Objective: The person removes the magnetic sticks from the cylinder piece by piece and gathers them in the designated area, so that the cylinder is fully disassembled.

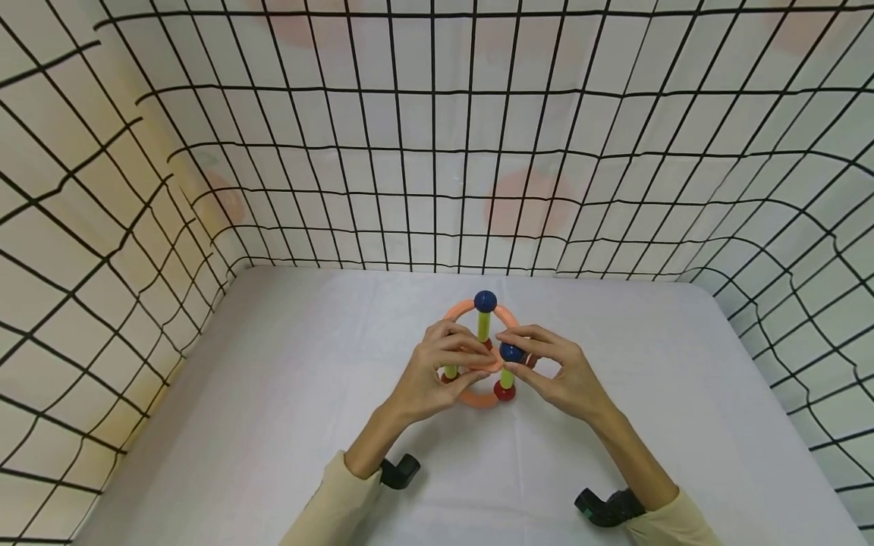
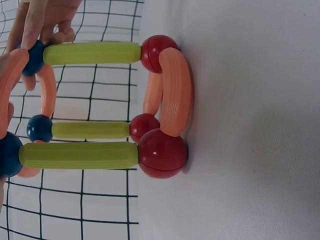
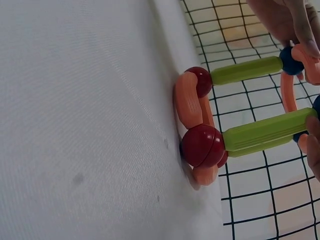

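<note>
A toy frame of balls and rods stands upright on the white cloth. Red balls (image 2: 162, 152) and orange curved rods (image 2: 176, 92) form its bottom ring. Green rods (image 2: 80, 155) rise from them to blue balls (image 1: 485, 301), with more orange curved rods between these at the top. My left hand (image 1: 430, 375) grips the front top orange curved rod (image 3: 309, 65) with thumb and fingers. On the right, my right hand (image 1: 563, 371) pinches the front blue ball (image 1: 511, 353) between thumb and fingers. The left blue ball is hidden behind my left hand in the head view.
White cloth (image 1: 273, 364) covers the table around the frame. A black grid net (image 1: 433, 144) rises along its back and both sides. Black wrist-worn devices (image 1: 400, 472) stick out beside both cream sleeves (image 1: 337, 497).
</note>
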Demonstrator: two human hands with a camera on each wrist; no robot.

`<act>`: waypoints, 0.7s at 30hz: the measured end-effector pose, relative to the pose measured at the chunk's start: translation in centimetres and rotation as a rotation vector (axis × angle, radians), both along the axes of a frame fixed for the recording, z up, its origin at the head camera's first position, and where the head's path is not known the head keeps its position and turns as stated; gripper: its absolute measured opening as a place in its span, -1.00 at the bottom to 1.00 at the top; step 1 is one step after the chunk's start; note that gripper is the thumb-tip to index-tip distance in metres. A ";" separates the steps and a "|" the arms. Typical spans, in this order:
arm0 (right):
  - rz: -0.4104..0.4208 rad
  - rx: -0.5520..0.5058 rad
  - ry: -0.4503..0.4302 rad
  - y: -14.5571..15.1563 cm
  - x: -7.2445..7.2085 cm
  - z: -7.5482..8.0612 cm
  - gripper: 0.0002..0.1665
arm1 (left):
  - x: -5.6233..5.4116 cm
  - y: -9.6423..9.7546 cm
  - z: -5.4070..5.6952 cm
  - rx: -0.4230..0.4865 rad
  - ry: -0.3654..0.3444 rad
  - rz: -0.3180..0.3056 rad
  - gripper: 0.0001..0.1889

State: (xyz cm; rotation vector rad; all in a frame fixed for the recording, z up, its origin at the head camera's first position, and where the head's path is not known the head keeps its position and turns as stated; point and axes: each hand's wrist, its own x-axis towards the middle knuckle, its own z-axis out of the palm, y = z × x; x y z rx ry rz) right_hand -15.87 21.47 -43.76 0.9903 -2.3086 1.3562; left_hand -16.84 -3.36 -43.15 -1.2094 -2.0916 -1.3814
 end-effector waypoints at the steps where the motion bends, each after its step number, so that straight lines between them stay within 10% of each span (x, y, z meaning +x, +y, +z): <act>1: -0.002 0.003 0.000 0.0 0.0 0.0 -0.38 | 0.0 0.0 0.0 -0.003 -0.002 0.002 -0.81; 21: -0.013 0.000 -0.048 0.0 0.3 0.1 -0.42 | -0.2 0.0 -0.1 -0.031 0.053 0.020 -0.89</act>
